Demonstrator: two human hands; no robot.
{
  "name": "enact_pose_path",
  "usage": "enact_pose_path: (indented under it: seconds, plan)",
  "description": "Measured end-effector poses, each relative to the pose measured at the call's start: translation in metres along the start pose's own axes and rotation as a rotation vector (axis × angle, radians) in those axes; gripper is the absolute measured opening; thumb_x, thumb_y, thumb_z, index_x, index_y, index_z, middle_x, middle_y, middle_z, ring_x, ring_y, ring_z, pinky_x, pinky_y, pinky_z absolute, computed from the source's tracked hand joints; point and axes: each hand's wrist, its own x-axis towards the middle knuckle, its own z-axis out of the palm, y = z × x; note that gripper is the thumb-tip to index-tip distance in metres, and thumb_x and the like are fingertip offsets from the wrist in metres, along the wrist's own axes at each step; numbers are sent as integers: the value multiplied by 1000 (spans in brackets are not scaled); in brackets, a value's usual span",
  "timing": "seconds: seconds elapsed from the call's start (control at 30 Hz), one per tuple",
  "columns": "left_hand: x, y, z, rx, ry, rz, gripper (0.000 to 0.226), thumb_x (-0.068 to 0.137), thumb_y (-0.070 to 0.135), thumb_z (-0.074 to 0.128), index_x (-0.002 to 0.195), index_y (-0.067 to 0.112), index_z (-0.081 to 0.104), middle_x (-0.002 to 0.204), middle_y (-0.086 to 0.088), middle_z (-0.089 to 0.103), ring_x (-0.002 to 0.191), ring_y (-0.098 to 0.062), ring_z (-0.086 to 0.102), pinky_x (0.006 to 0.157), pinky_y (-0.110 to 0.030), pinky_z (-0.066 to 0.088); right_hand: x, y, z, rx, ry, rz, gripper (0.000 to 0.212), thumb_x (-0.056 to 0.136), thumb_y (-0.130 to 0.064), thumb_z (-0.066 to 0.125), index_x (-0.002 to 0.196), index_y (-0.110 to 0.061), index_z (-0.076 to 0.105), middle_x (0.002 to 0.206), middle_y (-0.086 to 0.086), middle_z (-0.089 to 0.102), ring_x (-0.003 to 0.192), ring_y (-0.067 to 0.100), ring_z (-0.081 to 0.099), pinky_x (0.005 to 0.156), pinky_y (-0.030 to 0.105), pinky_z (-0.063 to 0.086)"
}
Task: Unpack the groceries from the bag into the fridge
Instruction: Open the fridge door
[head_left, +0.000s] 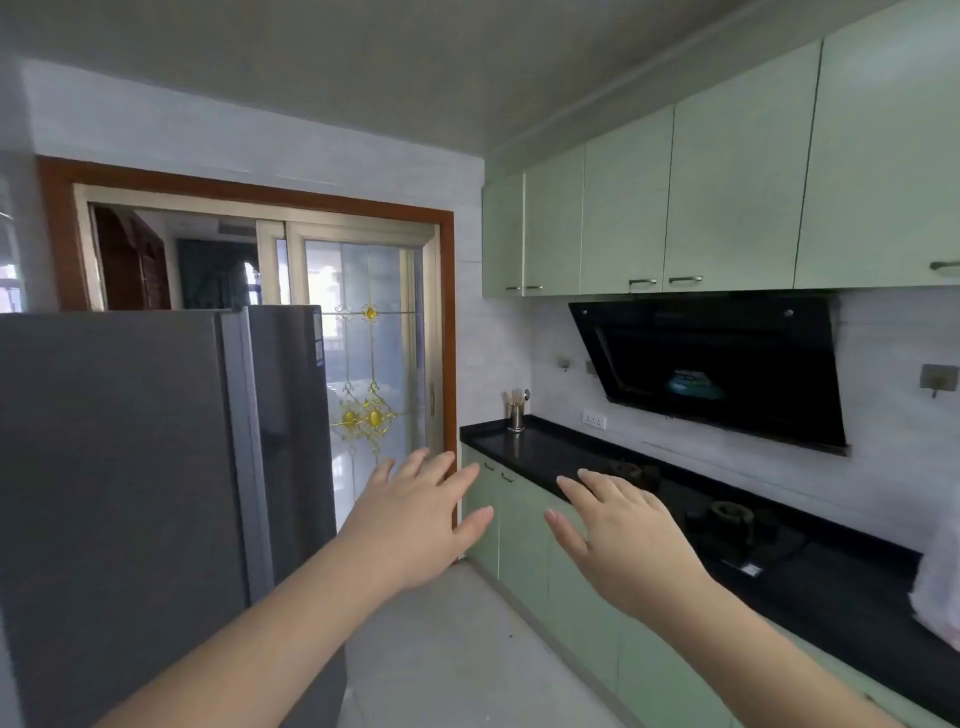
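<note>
Both hands, left (415, 525) and right (623, 535), hang empty mid-air with fingers spread, no grip taken; the fridge (130, 493) is shut, the bag (940, 587) waits on the bench (545, 452).

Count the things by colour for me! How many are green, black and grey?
Green: 2, the upper cupboards and the lower cupboards
Black: 2, the worktop and the range hood
Grey: 1, the fridge
Total: 5
</note>
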Motion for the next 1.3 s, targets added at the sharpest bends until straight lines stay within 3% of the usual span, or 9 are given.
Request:
enact_pose_path:
  seconds: [0.2, 0.37, 0.43, 0.53, 0.7, 0.9, 1.1, 1.2, 1.3]
  plan:
    - [53, 28, 30, 23, 55, -19, 103, 65, 76, -22, 155, 37, 8, 165, 5, 6, 151, -20, 0, 121, -48, 5, 28, 53, 32, 8, -13, -1, 59, 98, -58, 14, 151, -33, 15, 160, -5, 16, 146, 18, 13, 118, 37, 13]
    - [95, 48, 52, 23, 72, -45, 101, 66, 75, -29, 154, 40, 6, 165, 7, 2, 151, -18, -5, 121, -46, -2, 62, 95, 49, -9, 32, -9, 90, 73, -63, -18, 151, -33, 16, 160, -4, 16, 147, 16, 12, 118, 35, 10]
    - [109, 49, 60, 27, 64, -60, 87, 77, 74, -15, 154, 41, 4, 165, 8, -1, 151, -17, -8, 120, -44, -6, 77, 105, 55, 3, 47, -17, 90, 74, -62, -17, 151, -32, 17, 160, -4, 17, 147, 17, 13, 118, 35, 10]
    - [129, 41, 67, 23, 66, -83, 88, 74, 72, -15, 154, 41, 5, 165, 8, 0, 151, -17, -7, 120, -43, -5, 101, 110, 64, 39, 55, -32, 75, 87, -63, -5, 151, -32, 19, 160, -4, 18, 147, 17, 13, 118, 35, 10]
    - [160, 13, 84, -31, 33, -142, 75, 87, 72, -3, 154, 40, 7, 165, 5, 6, 151, -18, 0, 120, -39, 5, 145, 100, 84, 85, 20, -63, 60, 98, -57, 15, 152, -31, 20, 160, -4, 17, 147, 16, 11, 118, 36, 8]
    - [199, -53, 115, 32, 70, -177, 92, 72, 71, -15, 153, 39, 14, 164, 6, 15, 151, -18, 8, 121, -41, 10, 214, 63, 121, 85, 23, -105, 58, 98, -56, 18, 151, -31, 20, 160, -4, 17, 147, 16, 12, 118, 34, 7]
    - [234, -123, 122, 60, 59, -161, 109, 59, 79, -32, 154, 40, 7, 164, 8, 9, 151, -17, 4, 121, -41, 6, 276, 26, 147, 78, 49, -130, 58, 98, -57, 16, 151, -32, 21, 160, -4, 19, 147, 16, 12, 118, 35, 8]
    - [250, -152, 126, 46, -13, -126, 103, 65, 85, -18, 154, 40, 4, 165, 9, 7, 151, -16, 4, 120, -39, 9, 297, 18, 162, 50, 70, -120, 70, 91, -61, 3, 148, -31, 30, 158, -2, 26, 146, 18, 18, 118, 39, 9]
    - [262, -164, 142, 19, -73, -81, 91, 74, 79, -7, 155, 39, 5, 165, 10, 4, 151, -14, 1, 120, -37, 7, 315, 13, 181, 23, 63, -117, 84, 81, -63, -8, 146, -32, 34, 157, -2, 27, 146, 19, 19, 118, 40, 9]
